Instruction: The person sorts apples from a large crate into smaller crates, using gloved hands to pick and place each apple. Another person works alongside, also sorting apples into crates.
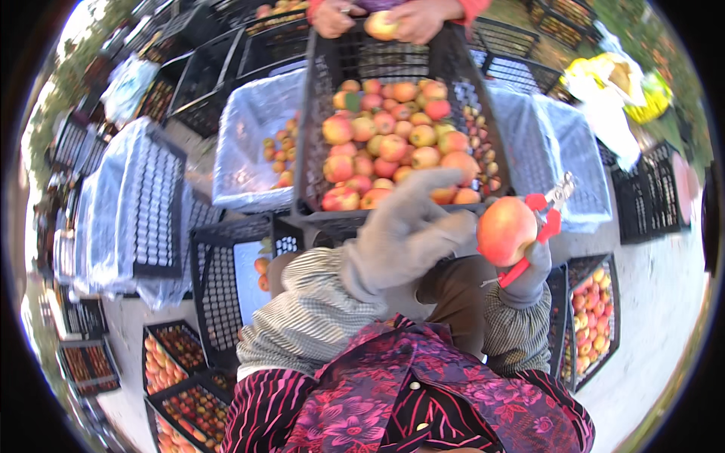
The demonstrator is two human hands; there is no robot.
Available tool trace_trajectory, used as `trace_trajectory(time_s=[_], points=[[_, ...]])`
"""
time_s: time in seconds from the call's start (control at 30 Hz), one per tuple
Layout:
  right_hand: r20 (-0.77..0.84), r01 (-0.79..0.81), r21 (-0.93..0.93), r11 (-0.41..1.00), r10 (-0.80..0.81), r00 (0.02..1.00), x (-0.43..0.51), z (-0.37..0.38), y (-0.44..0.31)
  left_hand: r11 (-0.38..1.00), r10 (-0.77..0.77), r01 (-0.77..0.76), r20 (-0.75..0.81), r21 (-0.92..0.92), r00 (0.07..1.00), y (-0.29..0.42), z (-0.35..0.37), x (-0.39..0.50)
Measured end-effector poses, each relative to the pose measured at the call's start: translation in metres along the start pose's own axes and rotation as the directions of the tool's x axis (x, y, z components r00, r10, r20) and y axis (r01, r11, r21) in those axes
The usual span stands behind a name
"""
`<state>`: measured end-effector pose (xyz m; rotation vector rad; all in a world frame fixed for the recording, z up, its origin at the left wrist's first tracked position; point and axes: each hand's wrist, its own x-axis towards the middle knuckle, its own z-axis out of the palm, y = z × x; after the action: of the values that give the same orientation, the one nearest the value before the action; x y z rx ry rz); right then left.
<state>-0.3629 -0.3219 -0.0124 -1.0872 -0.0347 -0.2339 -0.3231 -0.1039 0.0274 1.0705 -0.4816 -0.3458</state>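
Note:
My right hand (529, 272), in a grey glove, grips red-handled clippers (545, 226) with metal jaws pointing up and to the right. In the same hand is a large red-yellow apple (506, 231), in front of the handles. My left hand (405, 238), also gloved and slightly blurred, reaches across the near rim of a black plastic crate (371, 52). Its fingers are spread, and no object shows in it. Red and yellow apples (392, 148) lie heaped in that crate, one with a green leaf (352, 102).
Across the crate, another person's hands (416, 20) hold a pale apple (380, 25). Plastic-lined crates stand left (257, 102) and right (566, 147). A black crate (215, 306) with a few apples is by my left knee. A filled apple crate (592, 323) stands at my right.

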Motion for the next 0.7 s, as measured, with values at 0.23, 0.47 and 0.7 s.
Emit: trace_trajectory(time_s=[0.23,0.47,0.7], points=[[-0.391,-0.183,-0.590,0.786,-0.080,0.917,0.120,-0.215,-0.022,0.614,-0.228,0.415,-0.353,0.671,0.907,0.024,-0.083,0.082],[-0.405,-0.390,-0.908,-0.153,0.089,0.910,0.220,-0.339,0.113,0.102,-0.501,0.009,0.044,0.995,0.864,-0.076,-0.078,0.148],[-0.609,-0.381,-0.759,-0.528,0.370,0.702,0.236,-0.349,0.159,-0.019,-0.535,-0.023,0.009,1.000,0.845,-0.130,-0.048,0.191]])
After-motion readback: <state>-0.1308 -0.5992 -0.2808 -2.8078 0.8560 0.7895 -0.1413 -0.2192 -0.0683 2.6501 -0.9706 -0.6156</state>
